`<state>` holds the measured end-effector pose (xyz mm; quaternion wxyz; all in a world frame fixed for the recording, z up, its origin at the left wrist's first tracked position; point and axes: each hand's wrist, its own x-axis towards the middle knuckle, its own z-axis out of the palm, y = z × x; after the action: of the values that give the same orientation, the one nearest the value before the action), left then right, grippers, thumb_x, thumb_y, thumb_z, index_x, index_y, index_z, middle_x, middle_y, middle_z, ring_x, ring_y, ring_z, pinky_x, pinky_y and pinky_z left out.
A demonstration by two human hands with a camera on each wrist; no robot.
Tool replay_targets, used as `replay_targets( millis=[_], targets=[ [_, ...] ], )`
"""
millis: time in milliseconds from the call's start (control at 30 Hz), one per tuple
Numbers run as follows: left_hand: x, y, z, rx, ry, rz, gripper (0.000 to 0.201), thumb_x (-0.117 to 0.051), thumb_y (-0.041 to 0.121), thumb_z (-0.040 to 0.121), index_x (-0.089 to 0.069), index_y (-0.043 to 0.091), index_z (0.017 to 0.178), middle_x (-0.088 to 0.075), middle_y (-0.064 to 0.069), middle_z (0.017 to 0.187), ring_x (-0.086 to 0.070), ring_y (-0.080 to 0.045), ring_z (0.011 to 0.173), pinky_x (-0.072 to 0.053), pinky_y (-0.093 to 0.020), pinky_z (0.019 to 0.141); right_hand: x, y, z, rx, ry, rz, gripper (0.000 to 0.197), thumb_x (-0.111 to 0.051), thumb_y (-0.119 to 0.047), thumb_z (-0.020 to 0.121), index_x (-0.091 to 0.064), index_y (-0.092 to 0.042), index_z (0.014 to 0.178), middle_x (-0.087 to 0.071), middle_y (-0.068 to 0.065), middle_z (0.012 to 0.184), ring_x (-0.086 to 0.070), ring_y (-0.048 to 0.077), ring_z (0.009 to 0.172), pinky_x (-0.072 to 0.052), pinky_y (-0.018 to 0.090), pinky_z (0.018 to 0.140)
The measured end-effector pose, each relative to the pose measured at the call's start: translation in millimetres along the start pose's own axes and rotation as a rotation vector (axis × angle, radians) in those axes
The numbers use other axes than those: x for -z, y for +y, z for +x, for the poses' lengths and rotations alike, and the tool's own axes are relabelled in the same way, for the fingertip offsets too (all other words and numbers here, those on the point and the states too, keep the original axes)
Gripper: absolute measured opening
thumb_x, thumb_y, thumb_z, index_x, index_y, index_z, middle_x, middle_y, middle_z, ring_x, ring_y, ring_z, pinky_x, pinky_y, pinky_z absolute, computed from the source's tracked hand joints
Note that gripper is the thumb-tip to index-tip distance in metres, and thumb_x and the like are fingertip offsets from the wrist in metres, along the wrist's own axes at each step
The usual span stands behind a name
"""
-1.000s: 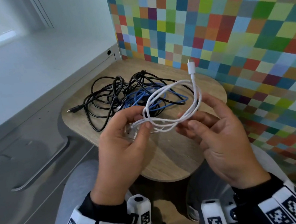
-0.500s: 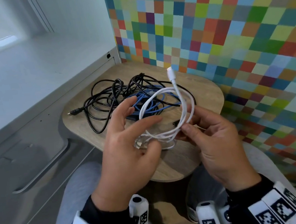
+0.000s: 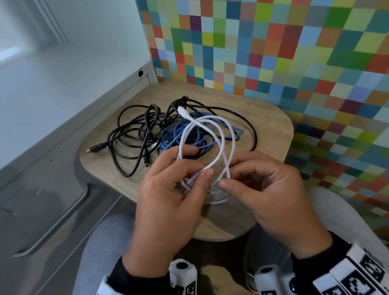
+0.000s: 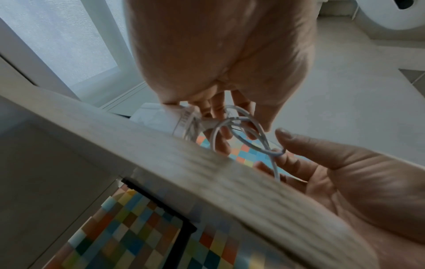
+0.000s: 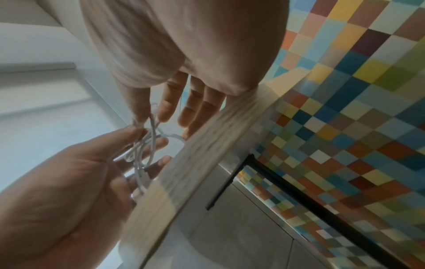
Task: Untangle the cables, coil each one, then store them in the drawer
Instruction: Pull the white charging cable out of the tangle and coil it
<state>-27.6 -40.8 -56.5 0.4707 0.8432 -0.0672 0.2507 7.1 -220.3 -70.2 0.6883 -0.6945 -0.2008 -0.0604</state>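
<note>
A white cable (image 3: 222, 138) hangs in loops between my two hands above the front of the wooden table (image 3: 272, 120). My left hand (image 3: 193, 170) grips the gathered loops between thumb and fingers. My right hand (image 3: 229, 176) pinches a strand right beside it. The cable's white plug (image 3: 183, 112) points away over the pile. In the left wrist view the left hand (image 4: 241, 125) holds the white cable (image 4: 250, 143). The right wrist view has my right hand (image 5: 150, 117) pinching the white cable (image 5: 140, 154). A tangle of black cables (image 3: 131, 136) and a blue cable (image 3: 179, 134) lies on the table.
A grey cabinet with a long drawer handle (image 3: 57, 231) stands to the left of the table. A wall of coloured squares (image 3: 301, 55) runs along the back and right. My knees sit under the table's front edge (image 3: 216, 235).
The white loops have turned over: the plug swung from upright at the right to pointing away and left over the tangle. Both hands have closed in on each other.
</note>
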Motion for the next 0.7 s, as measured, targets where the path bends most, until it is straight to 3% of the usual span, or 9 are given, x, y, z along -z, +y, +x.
replay_targets(
  millis=[133,233,333,400,533,633,700],
  targets=[
    [0.6,0.3,-0.4,-0.014,0.019,-0.014,0.008,-0.073,0.022,0.094,-0.077,0.015,0.092,-0.067,0.007,0.111,-0.067,-0.011,0.104,-0.051,-0.018,0.08,-2.2,2.7,-0.2,-0.055,0.054,-0.124,0.012,-0.081,-0.009,0.086,-0.073,-0.016,0.08,-0.073,0.0,0.076,-0.07,0.016,0.069,-0.057,0.028,0.064],
    [-0.9,0.1,0.5,-0.005,0.08,-0.03,0.007,-0.069,0.017,0.095,-0.075,0.013,0.095,-0.07,0.007,0.098,-0.067,-0.013,0.092,-0.05,-0.019,0.074,-0.3,3.8,-0.4,-0.063,0.097,-0.107,0.015,-0.074,-0.01,0.092,-0.068,-0.017,0.081,-0.069,0.005,0.074,-0.066,0.022,0.066,-0.056,0.032,0.061],
    [-2.4,0.3,0.0,0.013,0.101,-0.046,0.008,-0.068,0.015,0.097,-0.075,0.013,0.096,-0.071,0.006,0.095,-0.068,-0.018,0.089,-0.055,-0.034,0.072,2.0,8.2,1.8,-0.057,0.092,-0.052,0.02,-0.069,-0.001,0.095,-0.066,-0.02,0.092,-0.072,0.003,0.084,-0.07,0.019,0.075,-0.057,0.028,0.068],
    [-3.4,1.0,-0.4,0.021,0.109,-0.044,0.009,-0.066,0.014,0.099,-0.074,0.015,0.095,-0.07,0.006,0.093,-0.068,-0.018,0.086,-0.055,-0.036,0.071,2.2,8.3,2.7,-0.054,0.054,-0.013,0.031,-0.062,0.008,0.096,-0.066,-0.022,0.1,-0.074,0.002,0.091,-0.072,0.018,0.082,-0.057,0.025,0.075],
    [-3.8,0.6,-0.5,0.04,0.152,-0.035,0.014,-0.064,0.019,0.101,-0.075,0.013,0.095,-0.069,0.006,0.089,-0.068,-0.018,0.079,-0.056,-0.041,0.065,5.7,5.6,2.8,-0.032,-0.029,0.005,0.036,-0.057,0.019,0.092,-0.063,-0.015,0.085,-0.071,0.006,0.084,-0.07,0.018,0.08,-0.056,0.026,0.076],
    [-1.5,-2.7,1.5,0.065,0.211,0.0,0.02,-0.06,0.024,0.102,-0.075,0.012,0.095,-0.065,0.005,0.084,-0.064,-0.017,0.073,-0.054,-0.034,0.06,7.9,7.9,0.1,0.014,-0.08,0.065,0.042,-0.053,0.021,0.092,-0.055,-0.018,0.078,-0.066,0.006,0.084,-0.068,0.029,0.087,-0.058,0.039,0.086],
    [0.9,-4.5,2.3,0.073,0.241,0.002,0.019,-0.059,0.022,0.102,-0.073,0.013,0.094,-0.062,0.005,0.081,-0.063,-0.014,0.072,-0.05,-0.023,0.06,7.5,7.9,-2.6,0.02,-0.075,0.084,0.032,-0.054,0.015,0.092,-0.055,-0.014,0.081,-0.066,0.006,0.086,-0.067,0.033,0.091,-0.058,0.046,0.089]
  ],
)
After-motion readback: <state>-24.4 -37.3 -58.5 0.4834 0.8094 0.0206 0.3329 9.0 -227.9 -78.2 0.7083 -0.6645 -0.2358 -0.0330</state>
